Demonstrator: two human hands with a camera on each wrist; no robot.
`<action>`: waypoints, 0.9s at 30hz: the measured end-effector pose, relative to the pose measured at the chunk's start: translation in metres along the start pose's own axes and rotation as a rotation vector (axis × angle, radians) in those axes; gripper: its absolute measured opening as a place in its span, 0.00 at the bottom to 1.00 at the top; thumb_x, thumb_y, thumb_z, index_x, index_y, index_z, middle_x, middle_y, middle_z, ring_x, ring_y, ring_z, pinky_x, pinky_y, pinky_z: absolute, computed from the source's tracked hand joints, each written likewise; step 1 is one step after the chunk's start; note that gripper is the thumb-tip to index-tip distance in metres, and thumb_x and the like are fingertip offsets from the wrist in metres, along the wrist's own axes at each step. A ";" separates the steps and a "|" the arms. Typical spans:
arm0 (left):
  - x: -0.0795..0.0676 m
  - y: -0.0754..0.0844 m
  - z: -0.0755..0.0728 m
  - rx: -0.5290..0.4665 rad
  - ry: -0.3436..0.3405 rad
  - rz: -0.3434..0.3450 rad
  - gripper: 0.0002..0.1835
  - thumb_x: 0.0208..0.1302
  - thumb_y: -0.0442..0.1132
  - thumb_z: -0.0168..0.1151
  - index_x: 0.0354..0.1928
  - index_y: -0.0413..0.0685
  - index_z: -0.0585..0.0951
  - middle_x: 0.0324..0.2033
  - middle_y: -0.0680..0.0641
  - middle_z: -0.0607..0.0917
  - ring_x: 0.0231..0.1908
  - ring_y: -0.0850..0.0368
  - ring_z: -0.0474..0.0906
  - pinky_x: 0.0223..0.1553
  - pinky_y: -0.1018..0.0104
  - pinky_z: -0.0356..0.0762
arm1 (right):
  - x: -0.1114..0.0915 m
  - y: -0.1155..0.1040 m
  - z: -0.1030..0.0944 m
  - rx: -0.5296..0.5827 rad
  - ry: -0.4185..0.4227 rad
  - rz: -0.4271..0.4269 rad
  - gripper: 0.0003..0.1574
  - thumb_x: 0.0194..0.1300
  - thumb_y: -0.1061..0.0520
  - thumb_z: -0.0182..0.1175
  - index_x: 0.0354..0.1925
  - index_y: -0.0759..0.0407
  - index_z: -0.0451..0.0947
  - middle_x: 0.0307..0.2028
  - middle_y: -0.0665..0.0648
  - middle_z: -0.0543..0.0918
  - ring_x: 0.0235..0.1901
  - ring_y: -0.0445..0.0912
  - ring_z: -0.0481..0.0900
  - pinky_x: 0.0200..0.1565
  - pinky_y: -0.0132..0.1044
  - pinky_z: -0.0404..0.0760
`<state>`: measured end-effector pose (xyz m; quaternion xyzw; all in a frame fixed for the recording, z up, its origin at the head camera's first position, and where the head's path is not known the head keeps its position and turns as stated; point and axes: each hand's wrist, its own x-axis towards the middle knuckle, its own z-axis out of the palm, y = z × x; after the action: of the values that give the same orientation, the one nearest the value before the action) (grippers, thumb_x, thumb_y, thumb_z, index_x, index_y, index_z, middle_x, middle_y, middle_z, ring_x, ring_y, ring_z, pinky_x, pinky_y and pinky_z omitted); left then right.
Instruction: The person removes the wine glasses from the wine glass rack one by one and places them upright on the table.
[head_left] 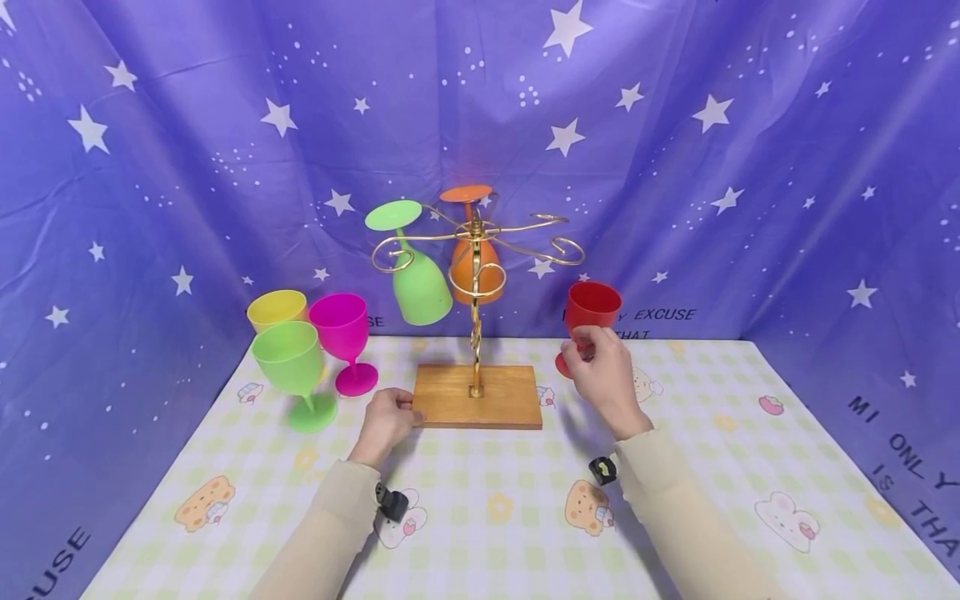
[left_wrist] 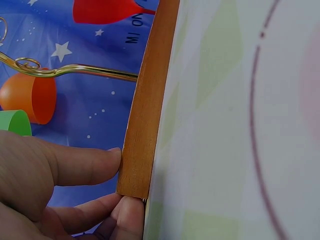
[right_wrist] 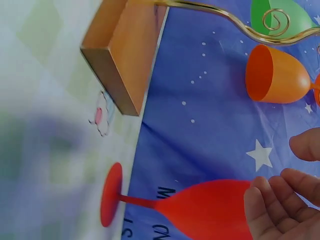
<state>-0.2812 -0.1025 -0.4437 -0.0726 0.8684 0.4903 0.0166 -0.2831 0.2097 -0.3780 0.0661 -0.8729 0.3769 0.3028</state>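
Observation:
A gold wine glass rack on a wooden base (head_left: pixel 510 400) stands mid-table. My left hand (head_left: pixel 387 423) grips the base's left end, with the thumb (left_wrist: pixel 87 165) on the top face and fingertips at the end. A green goblet (head_left: pixel 422 287) and an orange goblet (head_left: pixel 467 271) hang upside down from its curled arms. Right of the rack, a red goblet (head_left: pixel 592 302) stands upright on the table. My right hand (head_left: pixel 603 371) is in front of it, thumb and fingers apart. In the right wrist view the fingers overlap the red bowl (right_wrist: pixel 205 207); contact is unclear.
On the left stand three upright goblets: yellow (head_left: pixel 276 308), green (head_left: pixel 288 358) and magenta (head_left: pixel 341 329). A patterned cloth (head_left: pixel 495 533) covers the table. Purple star-printed curtains (head_left: pixel 480 100) close off the back and sides.

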 end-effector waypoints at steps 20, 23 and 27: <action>0.000 0.000 0.000 -0.012 0.004 0.000 0.19 0.51 0.30 0.68 0.47 0.32 0.79 0.35 0.43 0.81 0.35 0.51 0.77 0.37 0.61 0.76 | -0.021 0.014 0.024 0.038 -0.153 0.233 0.15 0.61 0.57 0.62 0.43 0.67 0.79 0.33 0.59 0.82 0.35 0.51 0.78 0.40 0.41 0.76; 0.000 0.000 0.000 -0.012 0.003 0.001 0.19 0.51 0.30 0.68 0.47 0.32 0.79 0.35 0.43 0.81 0.35 0.52 0.77 0.37 0.61 0.76 | -0.022 0.014 0.026 0.015 -0.183 0.270 0.17 0.61 0.55 0.61 0.44 0.67 0.79 0.33 0.59 0.81 0.34 0.51 0.78 0.41 0.43 0.76; 0.000 0.000 0.000 -0.010 0.001 0.002 0.19 0.52 0.30 0.68 0.47 0.32 0.79 0.35 0.43 0.81 0.35 0.52 0.77 0.37 0.61 0.76 | -0.024 0.014 0.028 0.005 -0.238 0.327 0.20 0.61 0.53 0.61 0.45 0.68 0.78 0.34 0.60 0.81 0.32 0.50 0.80 0.39 0.42 0.78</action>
<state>-0.2808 -0.1025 -0.4441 -0.0723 0.8659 0.4948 0.0152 -0.2822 0.1971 -0.4152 -0.0317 -0.9006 0.4127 0.1323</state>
